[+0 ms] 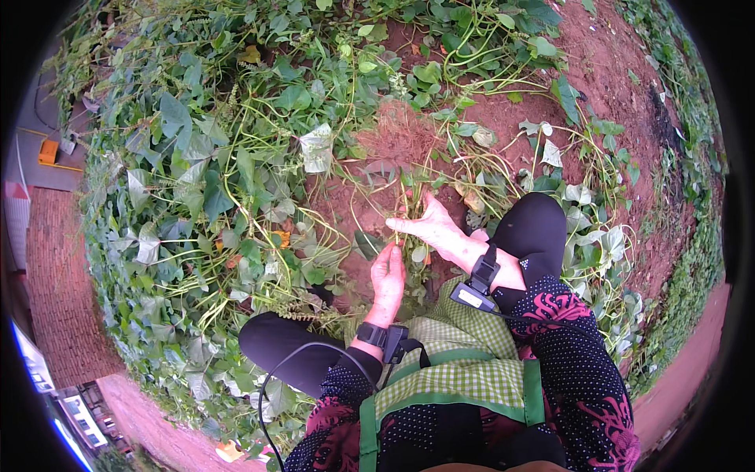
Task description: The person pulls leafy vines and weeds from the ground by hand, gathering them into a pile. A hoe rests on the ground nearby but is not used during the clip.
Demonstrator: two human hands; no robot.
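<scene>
My left hand [388, 276] is low between my knees, its thumb and fingertips closed on a thin plant stem. Just above and to the right, my right hand [433, 227] is wrapped round several upright green stems [413, 200], thumb pointing left; its curled fingers are partly hidden. The roots or lower ends of these stems cannot be told apart. Beyond the hands a tuft of fine reddish dry roots or grass [401, 133] lies on the soil. A pale upturned leaf [317, 148] stands to its left. Trailing vines surround both hands.
Dense leafy vines [194, 177] cover the ground at the left and top. Bare reddish soil [619, 65] runs along the right, with more vines beyond. A brick-paved strip [62, 283] and an orange object [48, 151] are at far left. A green checked apron [460, 383] covers my lap.
</scene>
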